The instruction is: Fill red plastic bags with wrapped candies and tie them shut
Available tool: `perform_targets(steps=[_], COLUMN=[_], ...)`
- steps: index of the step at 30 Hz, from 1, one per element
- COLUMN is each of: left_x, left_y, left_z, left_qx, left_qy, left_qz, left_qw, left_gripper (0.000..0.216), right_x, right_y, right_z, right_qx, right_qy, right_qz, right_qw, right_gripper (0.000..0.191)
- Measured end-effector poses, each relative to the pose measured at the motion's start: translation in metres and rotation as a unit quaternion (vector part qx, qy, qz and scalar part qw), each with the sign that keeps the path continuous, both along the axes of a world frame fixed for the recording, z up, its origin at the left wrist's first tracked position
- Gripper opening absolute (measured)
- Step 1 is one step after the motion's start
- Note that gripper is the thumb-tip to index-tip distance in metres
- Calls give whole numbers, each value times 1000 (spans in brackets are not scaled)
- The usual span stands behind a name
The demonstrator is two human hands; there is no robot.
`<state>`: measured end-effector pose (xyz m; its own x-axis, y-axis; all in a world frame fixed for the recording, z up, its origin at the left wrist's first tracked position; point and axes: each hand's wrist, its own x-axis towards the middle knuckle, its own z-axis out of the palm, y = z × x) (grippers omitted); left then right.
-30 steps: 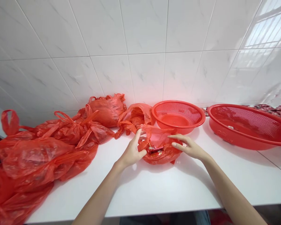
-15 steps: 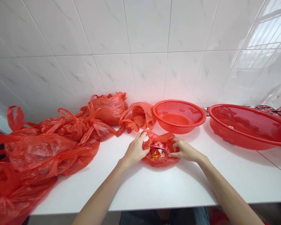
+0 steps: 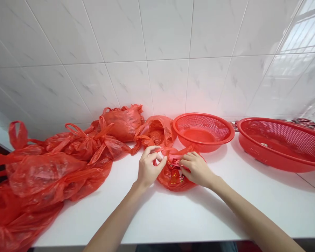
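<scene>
A red plastic bag lies on the white table in front of me, its mouth facing up. Small wrapped packets in red, gold and white show inside it. My left hand is at the bag's left rim, with thumb and forefinger curled together on the thin plastic. On the right side, my right hand has its fingers bent over the bag's edge, closed on the plastic. The right fingertips are partly hidden by the hand and the folds.
Several filled red bags are heaped along the left. An open red bag rests behind the one in hand. A round red colander and a larger red basket stand to the right, before the tiled wall.
My left hand has turned more upright, pinching at the rim. My right hand has moved slightly left and up over the bag's edge, and the bag's mouth has been pulled up.
</scene>
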<state>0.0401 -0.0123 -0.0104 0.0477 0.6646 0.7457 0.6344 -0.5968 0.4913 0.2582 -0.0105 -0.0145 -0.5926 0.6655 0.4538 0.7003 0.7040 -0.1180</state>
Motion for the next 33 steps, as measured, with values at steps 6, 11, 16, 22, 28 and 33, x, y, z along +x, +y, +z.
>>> perform_targets(steps=[6,11,16,22,28,33], left_x=[15,27,15,1,10,19], left_y=[-16,-22,-10,0,-13,-22], left_z=[0,-6,-11,-6,6,6], left_qx=[38,-101,-144,-96,33,-138], left_qy=[65,188,205,78,38,-37], left_qz=[-184,-230,-84,35,-11,-176], left_qw=[980,949,965,992,999,974], left_gripper=[21,19,31,27,19,30], right_x=[-12,-6,7,18,13,14], right_y=[7,7,7,2,-14,-21], right_z=[-18,-21,-21,-12,2,6], right_qx=[-134,-147,-115,-56,-97,-219], right_qy=[-27,-19,50,211,311,440], right_qz=[-133,-134,-74,34,109,150], right_qw=[982,980,989,975,939,858], right_gripper=[15,18,24,24,25,20])
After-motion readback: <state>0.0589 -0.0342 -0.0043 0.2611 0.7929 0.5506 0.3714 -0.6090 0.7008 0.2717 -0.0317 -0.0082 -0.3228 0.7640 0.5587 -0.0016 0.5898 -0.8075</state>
